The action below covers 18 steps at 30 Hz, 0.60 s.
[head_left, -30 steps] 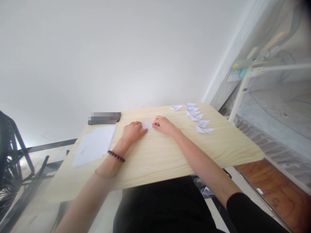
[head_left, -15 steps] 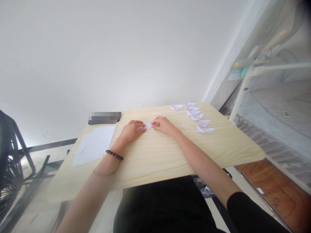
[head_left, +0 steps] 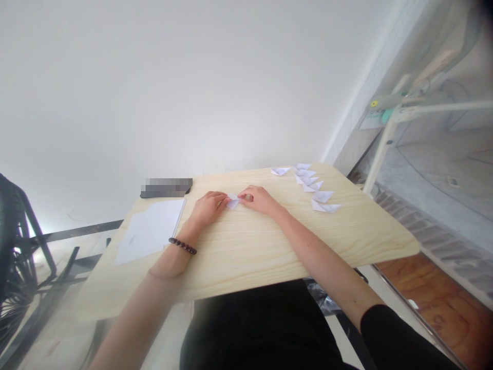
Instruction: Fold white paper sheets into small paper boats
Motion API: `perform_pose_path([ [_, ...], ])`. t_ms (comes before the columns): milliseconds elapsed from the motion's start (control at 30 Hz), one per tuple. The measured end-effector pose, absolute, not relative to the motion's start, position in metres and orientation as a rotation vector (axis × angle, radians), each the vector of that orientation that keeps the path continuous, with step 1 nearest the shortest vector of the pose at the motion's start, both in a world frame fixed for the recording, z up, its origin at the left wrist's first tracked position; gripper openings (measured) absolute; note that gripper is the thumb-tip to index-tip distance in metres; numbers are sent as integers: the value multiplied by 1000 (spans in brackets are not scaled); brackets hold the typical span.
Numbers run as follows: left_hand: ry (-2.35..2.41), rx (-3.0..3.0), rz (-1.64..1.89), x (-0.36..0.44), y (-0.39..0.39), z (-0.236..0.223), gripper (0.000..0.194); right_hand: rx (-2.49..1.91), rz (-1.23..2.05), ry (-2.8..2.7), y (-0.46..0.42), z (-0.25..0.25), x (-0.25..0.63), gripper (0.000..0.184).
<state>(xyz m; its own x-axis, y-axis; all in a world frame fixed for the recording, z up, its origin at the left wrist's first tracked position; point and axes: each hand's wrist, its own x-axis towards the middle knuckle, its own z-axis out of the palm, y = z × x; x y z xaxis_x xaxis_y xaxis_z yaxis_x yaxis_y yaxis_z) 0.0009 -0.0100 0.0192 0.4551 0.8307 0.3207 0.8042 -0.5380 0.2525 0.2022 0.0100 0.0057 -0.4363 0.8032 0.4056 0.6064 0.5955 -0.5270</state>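
The left hand (head_left: pixel 210 208) and right hand (head_left: pixel 257 199) pinch opposite ends of a small folded paper (head_left: pixel 233 202) on the table (head_left: pixel 250 252), left of the paper boats (head_left: pixel 325 207); light, even pulls (thin paper probably creases easily) should serve best.

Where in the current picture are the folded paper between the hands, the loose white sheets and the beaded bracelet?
Folded paper (head_left: pixel 233 202): head view, on its uncovered middle.
White sheets (head_left: pixel 151 229): head view, on the face of the top sheet.
Beaded bracelet (head_left: pixel 182 245): head view, on the dark beads midway along its visible arc.
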Motion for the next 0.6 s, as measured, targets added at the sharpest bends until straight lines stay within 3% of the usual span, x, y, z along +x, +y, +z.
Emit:
perform_pose_path([
  [300, 1448, 2606, 651, 1, -11, 21, 38, -1133, 362, -2175, 9, 7, 199, 18],
  [600, 1508, 2466, 779, 4, -9, 18, 43, -1109, 541, -2018, 2, 13, 195, 20],
])
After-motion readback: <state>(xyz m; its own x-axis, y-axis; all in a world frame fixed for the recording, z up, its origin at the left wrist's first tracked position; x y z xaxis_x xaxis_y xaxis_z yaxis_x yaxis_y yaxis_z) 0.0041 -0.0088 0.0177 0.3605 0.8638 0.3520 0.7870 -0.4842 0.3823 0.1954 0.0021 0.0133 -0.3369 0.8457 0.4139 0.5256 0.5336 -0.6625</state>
